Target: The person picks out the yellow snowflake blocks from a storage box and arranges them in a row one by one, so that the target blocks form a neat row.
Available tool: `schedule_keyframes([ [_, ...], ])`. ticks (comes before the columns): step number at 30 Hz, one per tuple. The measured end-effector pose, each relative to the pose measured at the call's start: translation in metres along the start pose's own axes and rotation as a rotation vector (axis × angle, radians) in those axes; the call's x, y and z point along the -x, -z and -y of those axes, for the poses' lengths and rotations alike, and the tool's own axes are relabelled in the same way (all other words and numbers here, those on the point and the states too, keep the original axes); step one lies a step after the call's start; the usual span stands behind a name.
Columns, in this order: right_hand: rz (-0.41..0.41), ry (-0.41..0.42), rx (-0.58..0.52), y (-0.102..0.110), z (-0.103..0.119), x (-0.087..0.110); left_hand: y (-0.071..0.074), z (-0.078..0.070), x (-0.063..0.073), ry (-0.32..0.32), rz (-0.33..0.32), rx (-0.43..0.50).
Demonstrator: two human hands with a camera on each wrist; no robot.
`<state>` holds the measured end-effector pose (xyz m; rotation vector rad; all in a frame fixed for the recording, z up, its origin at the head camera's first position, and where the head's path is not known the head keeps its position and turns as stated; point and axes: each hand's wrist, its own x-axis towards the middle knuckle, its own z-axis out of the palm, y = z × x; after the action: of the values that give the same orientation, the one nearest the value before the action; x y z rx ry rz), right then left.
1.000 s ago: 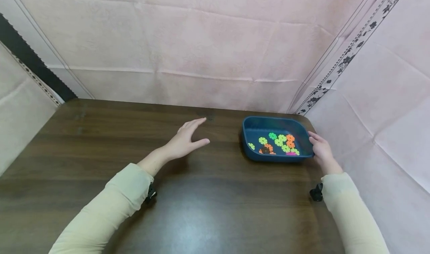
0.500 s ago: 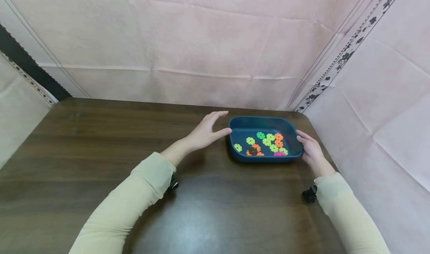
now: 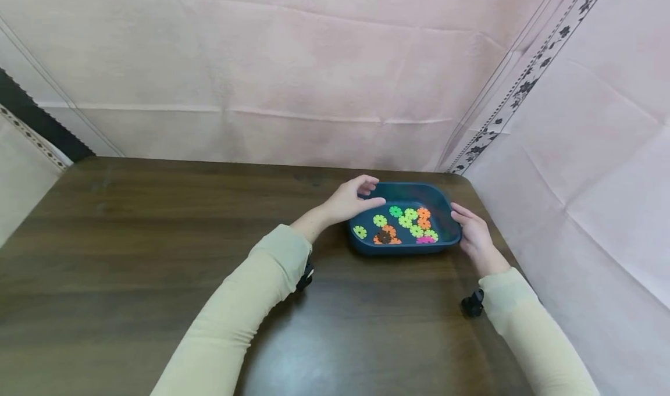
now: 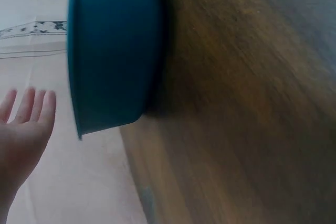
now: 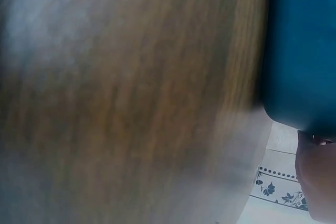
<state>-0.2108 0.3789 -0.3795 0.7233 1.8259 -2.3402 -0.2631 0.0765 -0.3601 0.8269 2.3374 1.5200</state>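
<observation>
A dark blue plastic bin (image 3: 403, 249) stands near the back right of the wooden table. In it lie several small notched plastic discs (image 3: 405, 221), yellow-green, green, orange, pink and brown. My right hand (image 3: 475, 233) grips the bin's right end at the rim; the right wrist view has this hand (image 5: 319, 179) partly cut off beside the bin wall (image 5: 304, 45). Over the bin's left end is my left hand (image 3: 348, 201), its thumb and fingers spread apart. The left wrist view shows the left hand (image 4: 29, 124) with its fingers extended next to the bin's outer side (image 4: 113, 56).
The brown wooden table (image 3: 157, 256) stretches off to the left and front. A pale cloth (image 3: 293, 82) hangs behind its back edge. Another pale cloth (image 3: 591, 169), with a floral border, closes off the right side. Black wrist cameras (image 3: 472, 303) sit on both wrists.
My left hand has moved right, from above the bare table to the bin's left end. The bin has shifted a little left with my right hand on it.
</observation>
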Motion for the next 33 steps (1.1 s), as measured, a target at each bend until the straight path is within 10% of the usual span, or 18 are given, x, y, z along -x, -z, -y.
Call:
schedule_keyframes([
  [8, 0.02, 0.031, 0.002, 0.001, -0.003, -0.001, -0.014, 0.013, -0.019, 0.052, 0.117, -0.028],
  [28, -0.035, 0.024, 0.056, -0.001, -0.007, -0.008, -0.051, 0.018, -0.043, 0.361, 0.018, -0.088],
  [33, -0.05, 0.032, 0.062, 0.002, -0.004, -0.008, -0.061, 0.018, -0.049, 0.349, 0.052, -0.23],
])
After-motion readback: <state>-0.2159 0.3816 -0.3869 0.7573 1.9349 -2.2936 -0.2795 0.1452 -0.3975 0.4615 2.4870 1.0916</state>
